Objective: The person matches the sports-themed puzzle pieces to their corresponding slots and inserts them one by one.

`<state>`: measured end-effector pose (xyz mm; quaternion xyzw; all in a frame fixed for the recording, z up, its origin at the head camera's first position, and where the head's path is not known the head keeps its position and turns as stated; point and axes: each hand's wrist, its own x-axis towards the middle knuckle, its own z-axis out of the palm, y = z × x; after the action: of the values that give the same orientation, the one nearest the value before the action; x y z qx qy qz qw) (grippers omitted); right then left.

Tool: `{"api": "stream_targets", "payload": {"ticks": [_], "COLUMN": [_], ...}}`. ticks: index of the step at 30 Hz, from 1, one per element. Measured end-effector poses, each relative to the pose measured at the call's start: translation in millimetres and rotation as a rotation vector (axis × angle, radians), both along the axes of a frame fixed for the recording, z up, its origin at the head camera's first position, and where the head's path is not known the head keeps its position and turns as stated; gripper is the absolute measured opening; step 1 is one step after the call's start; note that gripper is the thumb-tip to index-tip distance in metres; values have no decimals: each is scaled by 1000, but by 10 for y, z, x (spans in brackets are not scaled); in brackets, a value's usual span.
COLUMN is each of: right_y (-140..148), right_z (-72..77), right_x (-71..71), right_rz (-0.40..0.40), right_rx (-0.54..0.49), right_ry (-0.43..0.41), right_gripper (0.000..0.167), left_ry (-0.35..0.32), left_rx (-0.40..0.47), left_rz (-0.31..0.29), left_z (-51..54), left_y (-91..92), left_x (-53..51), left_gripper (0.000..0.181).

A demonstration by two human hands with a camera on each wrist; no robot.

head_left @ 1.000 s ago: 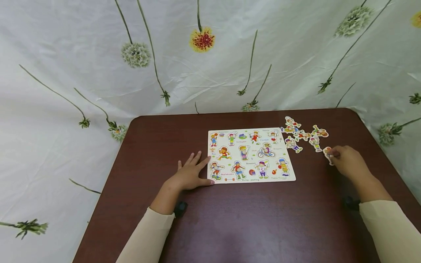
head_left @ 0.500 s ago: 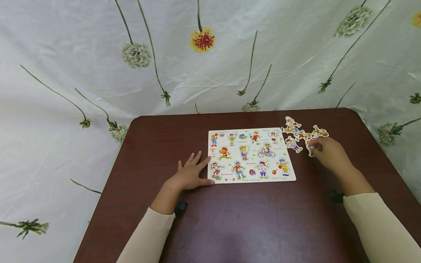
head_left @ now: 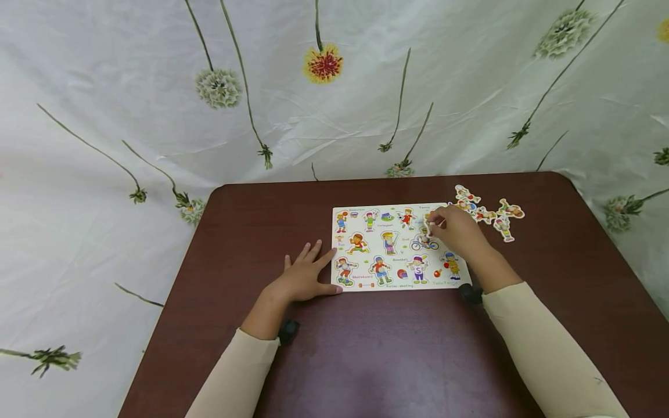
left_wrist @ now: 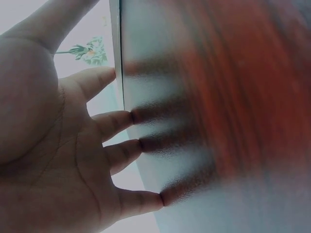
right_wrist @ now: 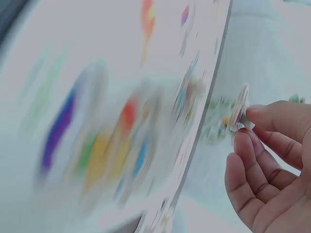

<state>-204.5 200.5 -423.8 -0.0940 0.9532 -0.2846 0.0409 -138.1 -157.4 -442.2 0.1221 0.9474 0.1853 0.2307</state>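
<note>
A white puzzle board [head_left: 373, 273] printed with sports figures lies flat on the table. My left hand [head_left: 298, 281] rests on the table at the board's left side, fingers straight and spread, with index finger and thumb at its edge. In the left wrist view its fingertips [left_wrist: 146, 201] touch the tabletop. Over the board's upper right part, my right hand [head_left: 462, 235] pinches a small puzzle piece [head_left: 427, 225]. The right wrist view shows that piece edge-on between thumb and fingers, above the board; its picture cannot be made out there.
Several loose figure-shaped puzzle pieces [head_left: 504, 229] lie right of the board, some partly behind the right hand. The dark brown table [head_left: 366, 342] has rounded far corners. Behind it hangs a white cloth [head_left: 355, 128] with a flower print.
From the right side of the table, my right hand has moved left to above the board, carrying the puzzle piece past the loose ones. My left hand has stayed in place.
</note>
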Motion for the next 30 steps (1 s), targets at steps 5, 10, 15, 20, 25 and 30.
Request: {"api": "stream_targets", "payload": {"ticks": [5, 10, 15, 20, 25, 30], "right_y": [-414, -805, -1164, -1461, -1689, -1836], "right_z": [22, 32, 34, 27, 7, 4], "right_x": [-83, -139, -211, -298, -371, -415], "right_rz": [43, 84, 122, 155, 186, 189], "right_rx": [-12, -11, 16, 47, 96, 120], "right_ry": [-9, -3, 0, -7, 0, -18], "right_gripper": [19, 17, 15, 12, 8, 7], "left_ry": [7, 9, 11, 13, 15, 15], "left_rx": [2, 3, 0, -2, 11, 14], "left_rz": [1, -2, -2, -2, -3, -8], "left_z": [-11, -9, -18, -29, -19, 1], "left_y": [-10, -10, -8, -5, -4, -3], "left_x": [-1, -4, -6, -4, -1, 9], "left_gripper": [94, 92, 92, 93, 93, 92]}}
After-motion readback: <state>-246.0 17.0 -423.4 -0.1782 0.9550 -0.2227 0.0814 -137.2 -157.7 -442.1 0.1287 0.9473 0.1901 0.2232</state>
